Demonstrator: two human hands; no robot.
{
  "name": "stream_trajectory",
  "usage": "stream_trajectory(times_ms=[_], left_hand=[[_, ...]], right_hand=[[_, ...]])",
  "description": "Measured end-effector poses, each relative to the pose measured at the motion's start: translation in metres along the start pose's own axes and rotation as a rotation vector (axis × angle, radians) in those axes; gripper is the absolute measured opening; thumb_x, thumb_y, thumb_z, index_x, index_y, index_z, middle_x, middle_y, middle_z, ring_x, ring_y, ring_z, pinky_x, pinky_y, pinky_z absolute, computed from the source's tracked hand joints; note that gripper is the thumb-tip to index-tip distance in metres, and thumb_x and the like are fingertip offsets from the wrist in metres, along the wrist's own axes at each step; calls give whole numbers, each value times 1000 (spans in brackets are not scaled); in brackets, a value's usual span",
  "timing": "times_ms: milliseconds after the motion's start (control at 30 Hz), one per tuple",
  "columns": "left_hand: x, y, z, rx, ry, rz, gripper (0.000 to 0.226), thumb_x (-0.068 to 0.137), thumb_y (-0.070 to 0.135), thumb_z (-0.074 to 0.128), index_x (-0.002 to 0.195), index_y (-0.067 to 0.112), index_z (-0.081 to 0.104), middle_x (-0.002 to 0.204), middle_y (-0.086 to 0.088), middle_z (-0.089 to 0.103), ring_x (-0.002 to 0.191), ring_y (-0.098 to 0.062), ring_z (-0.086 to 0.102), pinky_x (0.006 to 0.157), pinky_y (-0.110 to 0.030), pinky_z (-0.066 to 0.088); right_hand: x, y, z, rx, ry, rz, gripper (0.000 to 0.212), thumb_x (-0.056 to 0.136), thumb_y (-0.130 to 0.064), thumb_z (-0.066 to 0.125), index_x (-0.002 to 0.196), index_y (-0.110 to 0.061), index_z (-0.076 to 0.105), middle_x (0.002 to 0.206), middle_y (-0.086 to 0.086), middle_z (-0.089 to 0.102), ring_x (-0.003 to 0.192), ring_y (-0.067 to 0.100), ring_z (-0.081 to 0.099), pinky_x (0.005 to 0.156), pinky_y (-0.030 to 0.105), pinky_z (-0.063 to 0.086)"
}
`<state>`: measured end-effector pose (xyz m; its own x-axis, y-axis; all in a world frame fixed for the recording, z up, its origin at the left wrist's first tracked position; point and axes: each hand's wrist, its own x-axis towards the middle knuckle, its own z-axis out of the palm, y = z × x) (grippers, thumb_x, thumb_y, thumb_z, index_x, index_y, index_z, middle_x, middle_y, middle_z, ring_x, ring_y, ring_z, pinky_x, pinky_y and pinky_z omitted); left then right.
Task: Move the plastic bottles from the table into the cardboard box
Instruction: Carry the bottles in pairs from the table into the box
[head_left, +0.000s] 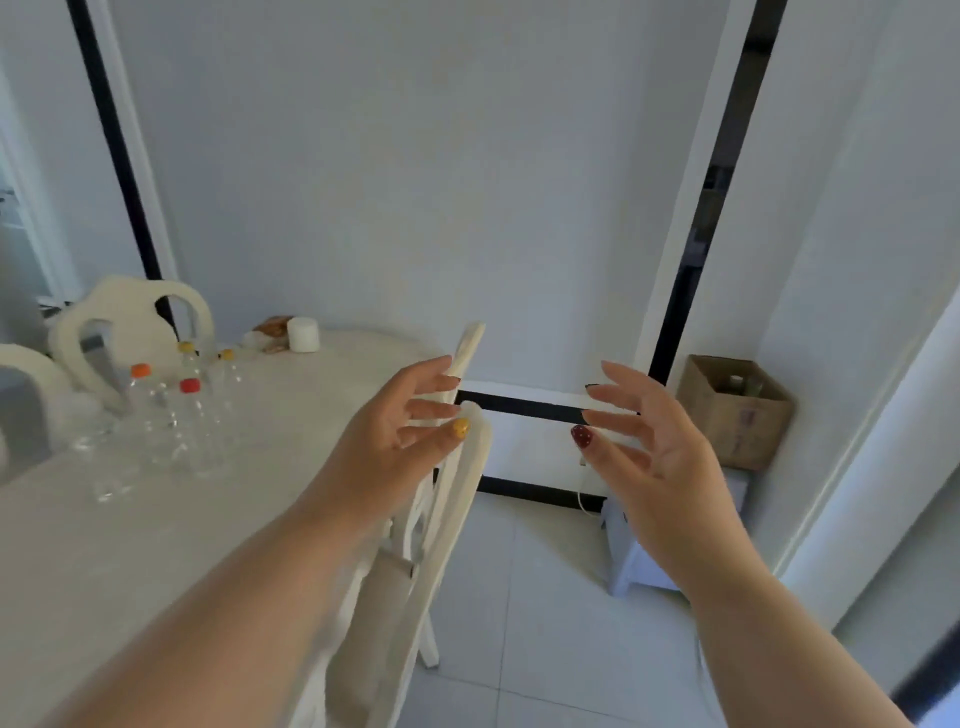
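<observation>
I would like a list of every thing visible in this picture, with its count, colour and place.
plastic bottles: several, exact count unclear, clear with orange, red and yellow caps, standing on the left part of the table
table: one, pale, left
cardboard box: one, brown, open, on a stool by the right wall, something inside
stool: one, pale, under the box
white jar: one, far edge of the table
chairs: at least three, cream, around the table
left hand: one, open, empty, raised over the table edge
right hand: one, open, empty, raised toward the box
</observation>
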<state>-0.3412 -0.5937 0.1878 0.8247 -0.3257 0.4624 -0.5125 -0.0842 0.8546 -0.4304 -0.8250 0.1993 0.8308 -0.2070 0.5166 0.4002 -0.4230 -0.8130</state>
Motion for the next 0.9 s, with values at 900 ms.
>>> stream_trajectory(times_ms=[900], left_hand=[[-28, -191, -496, 232, 130, -124, 60, 71, 50, 71, 129, 54, 52, 115, 27, 62, 99, -3, 65, 76, -20, 51]], right_hand=[[69, -63, 529, 57, -136, 131, 47, 84, -33, 74, 125, -48, 54, 103, -25, 63, 88, -5, 64, 61, 10, 48]])
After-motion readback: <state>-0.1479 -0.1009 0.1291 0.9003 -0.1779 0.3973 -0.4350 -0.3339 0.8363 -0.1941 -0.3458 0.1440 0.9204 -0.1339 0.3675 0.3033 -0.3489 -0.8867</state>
